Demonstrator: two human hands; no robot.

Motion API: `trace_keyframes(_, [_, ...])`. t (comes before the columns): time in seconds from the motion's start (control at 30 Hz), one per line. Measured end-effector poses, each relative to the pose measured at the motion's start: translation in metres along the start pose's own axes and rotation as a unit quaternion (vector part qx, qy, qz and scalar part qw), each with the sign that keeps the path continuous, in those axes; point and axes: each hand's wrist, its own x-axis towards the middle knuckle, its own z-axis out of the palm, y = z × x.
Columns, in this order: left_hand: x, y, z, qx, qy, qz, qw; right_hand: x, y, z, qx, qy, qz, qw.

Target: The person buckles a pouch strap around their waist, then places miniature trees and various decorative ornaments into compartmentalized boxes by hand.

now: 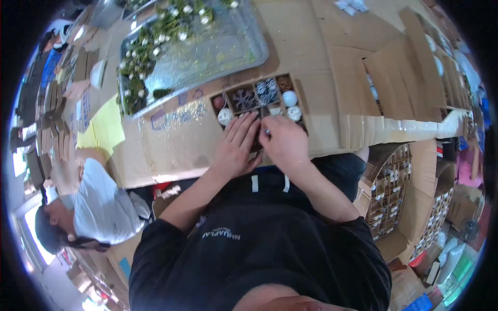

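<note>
A divided cardboard box lies on the cardboard-covered table in front of me. Its compartments hold a dark red ball, white balls, a dark snowflake-like ornament, white-tipped pine cones and a brown wicker-like ball. My left hand lies over the near left part of the box, fingers stretched out side by side. Close beside it, my right hand has its fingers curled into a pinch over the near compartments. What the pinch holds, if anything, is hidden.
Beyond the box stands a clear plastic tray with green sprigs bearing small white pieces. Yellow paper lies at the left, near a person in white. A large carton of filled divided boxes stands at the right.
</note>
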Motion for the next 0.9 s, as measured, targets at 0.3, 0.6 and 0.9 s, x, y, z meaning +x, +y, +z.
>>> trace_keyframes(0.3, [-0.026,-0.005,0.000,-0.002,0.010,0.010,1.000,-0.024,-0.021,0.008,-0.169,-0.168,-0.107,0.965])
trace_keyframes(0.6, [-0.007,-0.001,-0.001,0.045,-0.022,0.017,0.999,-0.017,0.002,-0.112,0.081,-0.220,-0.276,0.932])
trace_keyframes(0.9, [-0.014,0.001,0.002,0.058,0.012,0.007,0.998,0.069,0.225,-0.410,-0.366,0.471,0.040,0.802])
